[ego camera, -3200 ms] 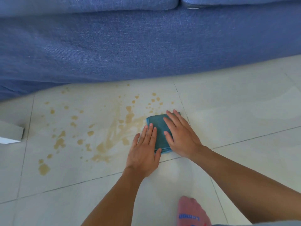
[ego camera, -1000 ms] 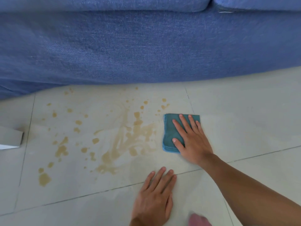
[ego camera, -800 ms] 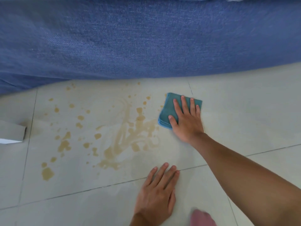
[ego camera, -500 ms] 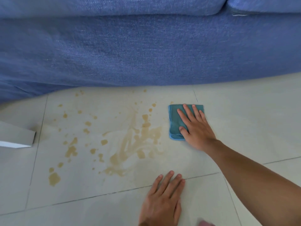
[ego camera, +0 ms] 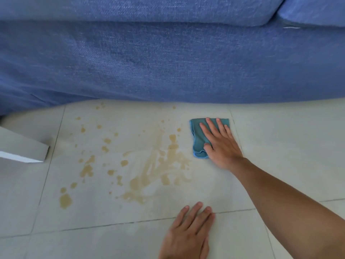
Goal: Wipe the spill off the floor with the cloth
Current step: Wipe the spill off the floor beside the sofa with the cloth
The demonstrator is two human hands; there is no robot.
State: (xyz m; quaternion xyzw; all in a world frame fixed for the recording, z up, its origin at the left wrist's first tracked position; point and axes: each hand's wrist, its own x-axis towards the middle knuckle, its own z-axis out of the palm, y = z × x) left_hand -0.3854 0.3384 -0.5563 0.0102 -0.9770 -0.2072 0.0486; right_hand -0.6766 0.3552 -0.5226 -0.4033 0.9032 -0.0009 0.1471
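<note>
Two hands are in view, both flat on the floor (ego camera: pixel 280 146), which is laid in pale tiles with thin grout lines. The right hand (ego camera: pixel 219 144) lies palm down on a folded teal cloth (ego camera: pixel 197 139), fingers (ego camera: pixel 210 126) spread and extended across its top, pressing it to the tile rather than pinching it. The cloth's left and near edges show beyond the hand; its near left corner is slightly rumpled. It sits on the far right side of the spill (ego camera: pixel 155 165), just beside the smeared brown patch, with only a narrow gap between them. The left hand (ego camera: pixel 188 234) rests open on bare tile nearer the camera, fingers together and pointing away from the body, holding nothing; it crosses a grout line below the stain.

The spill is tan-brown. Its centre is streaked and smeared, and separate drops are scattered to the left and toward the sofa (ego camera: pixel 168 62), with the largest lone drop at the near left. The blue fabric sofa fills the upper part of the view, and its lower edge meets the floor just beyond the farthest drops. A grey slanted object (ego camera: pixel 20 148) of unclear nature enters from the left edge, apart from the stain.
</note>
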